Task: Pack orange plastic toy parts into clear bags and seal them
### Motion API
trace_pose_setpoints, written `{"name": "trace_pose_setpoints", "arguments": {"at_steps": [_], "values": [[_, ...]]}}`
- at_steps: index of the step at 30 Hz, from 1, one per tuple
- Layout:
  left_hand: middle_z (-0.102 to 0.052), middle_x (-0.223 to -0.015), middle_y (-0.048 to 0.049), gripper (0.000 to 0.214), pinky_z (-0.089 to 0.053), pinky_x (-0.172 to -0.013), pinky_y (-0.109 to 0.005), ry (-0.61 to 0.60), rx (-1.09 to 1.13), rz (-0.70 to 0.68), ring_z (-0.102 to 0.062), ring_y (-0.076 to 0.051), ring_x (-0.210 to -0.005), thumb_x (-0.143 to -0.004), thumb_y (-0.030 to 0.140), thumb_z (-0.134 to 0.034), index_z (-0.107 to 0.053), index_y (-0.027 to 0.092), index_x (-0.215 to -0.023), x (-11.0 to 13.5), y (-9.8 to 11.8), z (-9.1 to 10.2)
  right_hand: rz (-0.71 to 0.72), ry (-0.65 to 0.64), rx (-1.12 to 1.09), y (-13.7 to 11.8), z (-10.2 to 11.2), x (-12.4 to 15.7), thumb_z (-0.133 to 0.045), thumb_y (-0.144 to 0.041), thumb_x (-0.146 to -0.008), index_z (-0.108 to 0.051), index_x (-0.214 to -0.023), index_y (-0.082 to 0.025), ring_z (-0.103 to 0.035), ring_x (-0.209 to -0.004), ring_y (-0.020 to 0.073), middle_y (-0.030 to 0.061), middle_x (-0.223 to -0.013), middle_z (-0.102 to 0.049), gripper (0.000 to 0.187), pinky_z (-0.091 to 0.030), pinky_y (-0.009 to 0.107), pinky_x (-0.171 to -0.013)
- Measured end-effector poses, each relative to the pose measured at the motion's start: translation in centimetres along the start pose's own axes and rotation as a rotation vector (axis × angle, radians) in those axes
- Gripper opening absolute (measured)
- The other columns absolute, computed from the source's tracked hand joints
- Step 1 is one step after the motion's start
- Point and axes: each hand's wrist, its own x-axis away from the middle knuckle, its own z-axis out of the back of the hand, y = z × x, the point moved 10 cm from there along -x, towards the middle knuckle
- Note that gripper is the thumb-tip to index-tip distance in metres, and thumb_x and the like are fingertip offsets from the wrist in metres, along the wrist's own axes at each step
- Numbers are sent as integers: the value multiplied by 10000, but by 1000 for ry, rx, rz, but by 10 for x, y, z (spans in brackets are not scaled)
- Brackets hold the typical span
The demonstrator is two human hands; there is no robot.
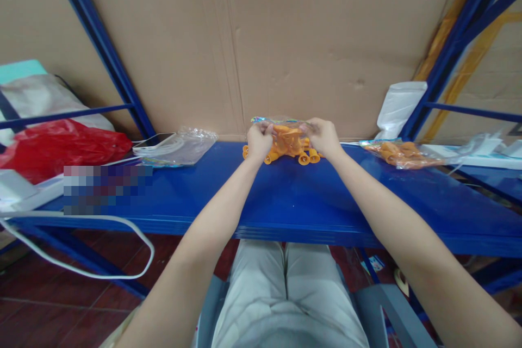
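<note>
Both my hands reach forward over the blue metal shelf (285, 196). My left hand (258, 140) is closed, pinching the left side of a clear plastic bag (281, 122) with a shiny printed edge. My right hand (323, 136) is closed on the bag's right side. Several small orange rubber pieces (290, 144) fill the bag and spill out beneath it onto the shelf.
A filled clear bag of orange pieces (402, 153) lies to the right. A pile of empty clear bags (185, 147) and a phone (154, 141) lie to the left. A red plastic bag (53, 147), a white cable (81, 272) and a cardboard back wall (261, 49) surround the shelf.
</note>
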Motion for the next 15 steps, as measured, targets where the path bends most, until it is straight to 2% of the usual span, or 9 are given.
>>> {"name": "trace_pose_setpoints", "arguments": {"at_steps": [3,5,9,13,15], "values": [[-688,-726,-62,146,-504,-800,-313,17,-8,-17,-665,-180,-741,-821,119,-569,-568,169,-684,0,2,1,180,52,179,-25,7,5,-521,-189,-789,-587,-686,-191,-615,-761,217,73,-756,-646,122,-482,358,-723],[-690,-749,-68,126,-511,-788,-305,13,11,-24,-666,-175,-749,-818,124,-579,-565,168,-701,0,3,-1,229,75,223,-32,9,9,-476,-145,-776,-579,-714,-194,-606,-794,218,80,-795,-646,131,-468,349,-734],[-689,-740,-52,56,-528,-753,-283,-41,105,3,-677,-161,-736,-814,167,-628,-580,159,-841,-3,-1,-7,264,107,198,-35,10,14,-431,-101,-735,-566,-766,-201,-592,-825,215,82,-844,-640,171,-457,344,-747],[-680,-688,-10,326,-523,-581,-240,-112,175,159,-650,-133,-567,-826,212,-648,-526,168,-1125,1,-13,-14,240,97,150,-31,8,11,-441,-86,-690,-564,-776,-197,-601,-836,222,83,-852,-651,187,-465,363,-770],[-673,-665,-1,310,-496,-510,-211,-158,192,228,-630,-119,-511,-838,203,-632,-534,165,-1129,5,-16,-18,199,90,126,-24,7,8,-467,-90,-673,-568,-782,-195,-611,-845,227,83,-860,-661,182,-475,378,-788]]}}
